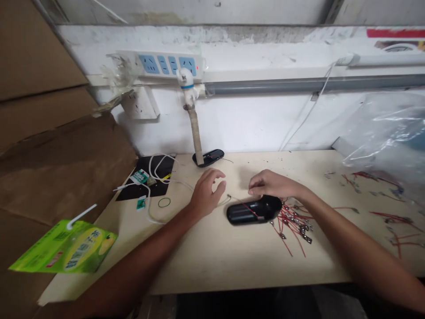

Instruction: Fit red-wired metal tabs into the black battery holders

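My left hand (207,195) is above the table, its thumb and fingers curved and apart, with nothing seen between them. Facing it, my right hand (270,182) has its fingertips drawn together; whatever they may hold is too small to make out. Just below the right hand lies a glossy black elongated plastic shell (242,213). A thin red wire (247,207) runs across this shell, with a small dark end sticking out towards my left hand. Beside the shell, partly under my right forearm, is a pile of red wires with small metal parts (295,221).
A second black shell (214,156) lies at the back, by a ribbed hose (195,133) below the wall pipe. White cable (152,168) loops over a black sheet (124,191). A green drink pouch (76,248) is at left, more red wires (395,218) and clear plastic (385,128) at right.
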Motion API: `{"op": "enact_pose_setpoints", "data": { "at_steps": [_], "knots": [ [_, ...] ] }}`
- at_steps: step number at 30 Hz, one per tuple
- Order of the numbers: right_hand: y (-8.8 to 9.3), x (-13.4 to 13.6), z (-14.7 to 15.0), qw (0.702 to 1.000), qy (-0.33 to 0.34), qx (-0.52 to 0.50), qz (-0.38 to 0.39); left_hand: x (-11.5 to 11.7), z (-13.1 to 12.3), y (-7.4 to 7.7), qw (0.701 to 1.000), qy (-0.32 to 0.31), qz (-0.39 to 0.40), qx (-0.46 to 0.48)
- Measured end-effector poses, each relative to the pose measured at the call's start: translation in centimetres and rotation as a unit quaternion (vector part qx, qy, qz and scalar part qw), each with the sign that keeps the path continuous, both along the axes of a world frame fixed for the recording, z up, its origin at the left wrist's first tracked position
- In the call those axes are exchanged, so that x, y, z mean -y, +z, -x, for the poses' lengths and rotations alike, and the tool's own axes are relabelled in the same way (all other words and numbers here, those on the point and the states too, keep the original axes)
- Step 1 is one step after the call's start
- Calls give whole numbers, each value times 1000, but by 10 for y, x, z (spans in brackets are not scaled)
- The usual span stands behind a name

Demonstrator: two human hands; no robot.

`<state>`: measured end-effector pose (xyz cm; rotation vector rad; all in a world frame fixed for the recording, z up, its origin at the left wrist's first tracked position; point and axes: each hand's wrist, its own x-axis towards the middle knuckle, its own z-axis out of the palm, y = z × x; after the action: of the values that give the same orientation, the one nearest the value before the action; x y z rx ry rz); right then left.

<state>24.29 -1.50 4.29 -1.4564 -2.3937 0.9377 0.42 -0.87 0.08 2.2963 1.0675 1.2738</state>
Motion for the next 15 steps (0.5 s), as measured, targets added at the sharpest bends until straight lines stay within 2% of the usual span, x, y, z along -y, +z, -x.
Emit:
{"op": "enact_pose_setpoints", "data": {
  "at_steps": [3,6,9,11,13,15],
  "knots": [
    [1,-2,-11,998,-53,9,-36,2,-2,-1,997,-56,16,-43],
    [3,-7,-34,987,-119,67,-83,9,-3,2,992,-108,25,-64],
    [1,-12,-53,975,-159,139,-75,24,-6,11,982,-172,7,-77],
    [-1,-14,-59,969,-172,170,-51,36,-10,18,962,-242,-25,-122],
    [-4,-14,-59,967,-173,184,-24,48,-13,23,929,-317,-93,-163],
    [-5,-14,-56,968,-170,186,-2,55,-17,25,896,-369,-120,-216]
  ]
}}
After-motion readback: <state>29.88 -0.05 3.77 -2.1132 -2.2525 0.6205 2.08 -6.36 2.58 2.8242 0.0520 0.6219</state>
